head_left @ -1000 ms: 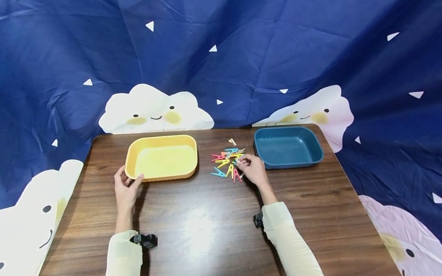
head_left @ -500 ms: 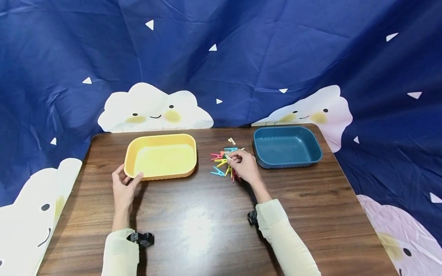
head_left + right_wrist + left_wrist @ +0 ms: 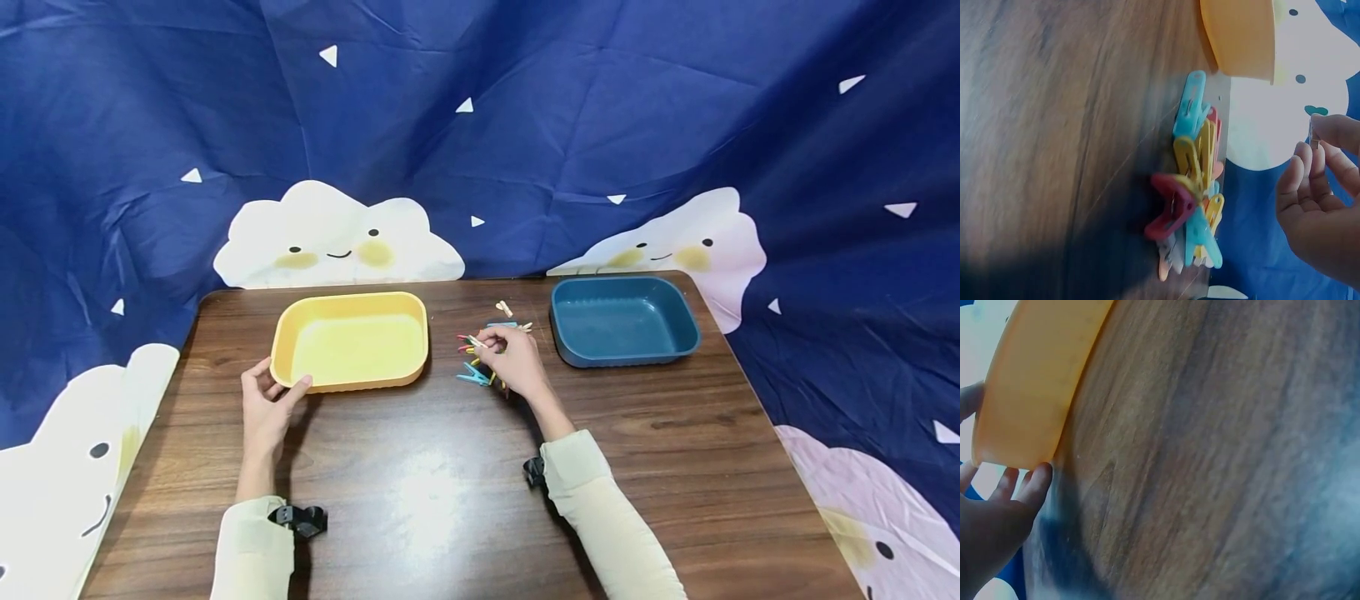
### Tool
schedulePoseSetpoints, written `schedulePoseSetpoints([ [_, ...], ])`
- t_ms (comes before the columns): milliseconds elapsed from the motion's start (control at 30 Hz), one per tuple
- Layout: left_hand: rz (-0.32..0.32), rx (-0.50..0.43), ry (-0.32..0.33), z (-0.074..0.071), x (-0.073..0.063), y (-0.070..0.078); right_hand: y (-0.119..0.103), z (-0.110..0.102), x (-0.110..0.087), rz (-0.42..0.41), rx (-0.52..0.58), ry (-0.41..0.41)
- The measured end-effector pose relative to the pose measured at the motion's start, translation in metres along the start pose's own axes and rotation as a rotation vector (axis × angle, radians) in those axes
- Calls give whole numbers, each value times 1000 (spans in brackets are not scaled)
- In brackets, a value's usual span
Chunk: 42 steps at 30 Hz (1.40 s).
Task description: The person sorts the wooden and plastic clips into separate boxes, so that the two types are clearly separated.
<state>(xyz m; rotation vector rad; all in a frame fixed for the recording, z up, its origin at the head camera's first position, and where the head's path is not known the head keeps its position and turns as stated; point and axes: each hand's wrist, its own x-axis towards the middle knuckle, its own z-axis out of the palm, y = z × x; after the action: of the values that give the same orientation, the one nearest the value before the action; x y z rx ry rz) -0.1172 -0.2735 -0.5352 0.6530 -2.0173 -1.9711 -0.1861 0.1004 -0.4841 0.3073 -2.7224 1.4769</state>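
Head view: on the wooden tabletop (image 3: 660, 467), the left hand (image 3: 262, 417) gripped the yellow tray (image 3: 360, 346) at its eight-o'clock corner, thumb over the rim. The right hand (image 3: 517, 362) pinched a small green-ended clothespin (image 3: 477, 342) beside the coloured clothespins (image 3: 478, 378). From this hand, the blue tray (image 3: 626, 321) stood between two and three o'clock, a pale clothespin (image 3: 506, 308) at twelve.

Left wrist view: fingertips (image 3: 1039, 478) met the yellow tray's six-o'clock end.

Right wrist view: the coloured clothespins lay at nine o'clock from the pinching hand, a light-blue clothespin (image 3: 1189, 109) at their twelve-o'clock end, a red clothespin (image 3: 1186, 204) towards seven.
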Motion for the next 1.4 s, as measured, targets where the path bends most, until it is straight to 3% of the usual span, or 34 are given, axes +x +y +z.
schedulePoseSetpoints([
  [500, -7, -18, -28, -3, 1, 0, -12, 29, 0, -16, 58, -32],
  [833, 9, -32, -7, -3, 3, -1, -22, 48, 7, -36, 77, -40],
  [1400, 1, -36, -20, -3, 3, -2, -28, 75, 10, 21, 132, -103],
])
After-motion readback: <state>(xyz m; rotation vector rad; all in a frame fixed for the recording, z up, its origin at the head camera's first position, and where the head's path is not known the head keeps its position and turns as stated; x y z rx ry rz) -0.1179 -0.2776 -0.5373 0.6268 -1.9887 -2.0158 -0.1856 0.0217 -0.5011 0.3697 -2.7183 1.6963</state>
